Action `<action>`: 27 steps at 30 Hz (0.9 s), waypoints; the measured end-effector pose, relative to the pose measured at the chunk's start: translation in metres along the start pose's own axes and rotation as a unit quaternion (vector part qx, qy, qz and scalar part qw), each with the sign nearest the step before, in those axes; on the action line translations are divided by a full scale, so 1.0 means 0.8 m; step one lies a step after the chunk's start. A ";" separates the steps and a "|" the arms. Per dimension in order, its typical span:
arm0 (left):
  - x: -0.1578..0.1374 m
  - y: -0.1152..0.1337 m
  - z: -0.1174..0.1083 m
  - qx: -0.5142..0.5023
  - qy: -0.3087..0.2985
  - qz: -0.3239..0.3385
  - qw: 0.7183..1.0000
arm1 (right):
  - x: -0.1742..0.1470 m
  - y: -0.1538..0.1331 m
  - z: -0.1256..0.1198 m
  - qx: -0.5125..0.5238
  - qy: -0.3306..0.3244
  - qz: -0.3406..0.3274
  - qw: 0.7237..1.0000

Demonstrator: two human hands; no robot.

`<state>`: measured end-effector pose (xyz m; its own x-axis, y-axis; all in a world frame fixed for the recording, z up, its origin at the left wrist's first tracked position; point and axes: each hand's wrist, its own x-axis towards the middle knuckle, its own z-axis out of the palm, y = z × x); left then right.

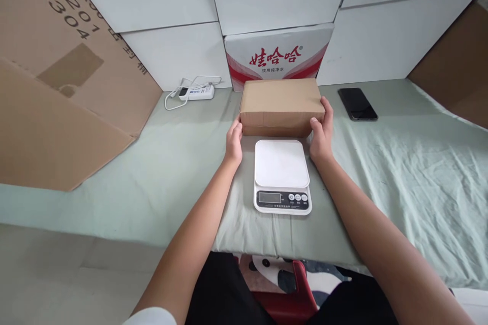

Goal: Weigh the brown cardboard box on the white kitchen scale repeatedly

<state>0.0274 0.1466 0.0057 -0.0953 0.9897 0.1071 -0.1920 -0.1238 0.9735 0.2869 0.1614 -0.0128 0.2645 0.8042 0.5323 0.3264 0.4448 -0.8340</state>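
Note:
Between my two hands is a closed brown cardboard box [282, 101], standing behind the scale on the cloth-covered table. My left hand [234, 141] presses against the box's left end. At the right end, my right hand [322, 129] grips the corner, its thumb on the front face and its fingers along the side. Just in front of the box lies a white kitchen scale [282, 164] with a bare weighing plate. Its display [269, 197] looks blank, with three round buttons beside it.
A red-and-white printed carton [280, 43] stands behind the box, among white panels. A white device with a cable [197, 92] lies at the back left, a black phone [357, 104] at the right. Large cardboard [76, 127] borders the left side. Pale green cloth [171, 162] covers the table.

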 end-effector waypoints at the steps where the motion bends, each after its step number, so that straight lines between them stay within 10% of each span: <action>1: 0.000 0.001 0.000 0.000 0.000 0.002 1.000 | 0.000 0.001 0.001 0.005 0.000 -0.002 1.000; 27: 0.003 -0.004 -0.004 0.006 0.019 0.010 1.000 | 0.005 0.017 0.007 0.025 0.022 -0.026 0.999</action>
<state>0.0248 0.1494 0.0024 -0.1367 0.9835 0.1186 -0.1787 -0.1422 0.9736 0.2875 0.1731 -0.0230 0.2893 0.7617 0.5797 0.2959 0.5048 -0.8109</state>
